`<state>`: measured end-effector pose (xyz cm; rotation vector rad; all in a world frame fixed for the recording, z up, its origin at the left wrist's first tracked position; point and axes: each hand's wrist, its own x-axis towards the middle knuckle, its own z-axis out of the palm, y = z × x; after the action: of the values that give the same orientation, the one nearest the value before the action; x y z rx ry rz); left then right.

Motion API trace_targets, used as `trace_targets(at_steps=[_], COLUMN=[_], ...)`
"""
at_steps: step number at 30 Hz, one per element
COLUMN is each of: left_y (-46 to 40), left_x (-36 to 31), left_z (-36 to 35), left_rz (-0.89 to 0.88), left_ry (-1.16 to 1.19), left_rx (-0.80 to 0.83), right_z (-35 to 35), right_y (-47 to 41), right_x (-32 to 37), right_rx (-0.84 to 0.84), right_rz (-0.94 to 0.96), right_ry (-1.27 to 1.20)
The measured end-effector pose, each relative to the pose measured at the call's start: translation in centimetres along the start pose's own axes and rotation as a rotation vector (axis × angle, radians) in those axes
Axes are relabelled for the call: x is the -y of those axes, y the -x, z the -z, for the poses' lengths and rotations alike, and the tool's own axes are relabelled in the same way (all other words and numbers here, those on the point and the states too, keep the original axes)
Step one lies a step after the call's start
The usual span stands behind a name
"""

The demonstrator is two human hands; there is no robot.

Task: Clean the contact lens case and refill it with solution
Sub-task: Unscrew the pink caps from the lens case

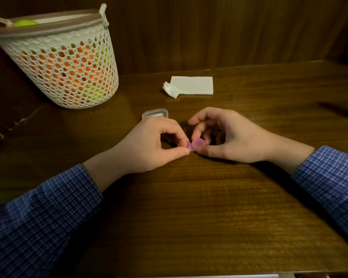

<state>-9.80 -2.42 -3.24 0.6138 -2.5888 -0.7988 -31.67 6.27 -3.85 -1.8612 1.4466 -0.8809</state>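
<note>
A small contact lens case (195,145) with two pink round caps lies low over the wooden table (189,207), held between both hands. My left hand (149,145) pinches its left end between thumb and forefinger. My right hand (227,135) pinches the right cap, thumb below and fingers curled over it. Most of the case body is hidden by my fingers. A clear plastic container (155,113) sits just behind my left hand. A folded white tissue (193,85) lies farther back, with a crumpled tissue piece (170,90) at its left corner.
A white mesh basket (68,63) holding orange and yellow-green balls stands at the back left. A dark wooden wall panel rises behind the table. The table's front edge runs along the bottom of the view.
</note>
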Motion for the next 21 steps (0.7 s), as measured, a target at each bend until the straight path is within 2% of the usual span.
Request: trace_targets(at_steps=[3, 9, 15, 21], left_y=[0.01, -0.02, -0.05, -0.04], left_x=[0.02, 0.09, 0.06, 0.07], left_z=[-0.04, 0.05, 0.0, 0.0], left_rz=[0.0, -0.007, -0.003, 0.009], left_ry=[-0.001, -0.002, 0.003, -0.002], left_rx=[0.0, 0.009, 0.005, 0.006], right_z=[0.05, -0.22, 0.24, 0.02], right_y=[0.03, -0.13, 0.08, 0.09], right_x=[-0.08, -0.25, -0.06, -0.07], right_rx=[0.014, -0.063, 0.015, -0.033], right_rz=[0.005, -0.012, 0.002, 0.004], right_ry=[0.004, 0.048, 0.002, 0.066])
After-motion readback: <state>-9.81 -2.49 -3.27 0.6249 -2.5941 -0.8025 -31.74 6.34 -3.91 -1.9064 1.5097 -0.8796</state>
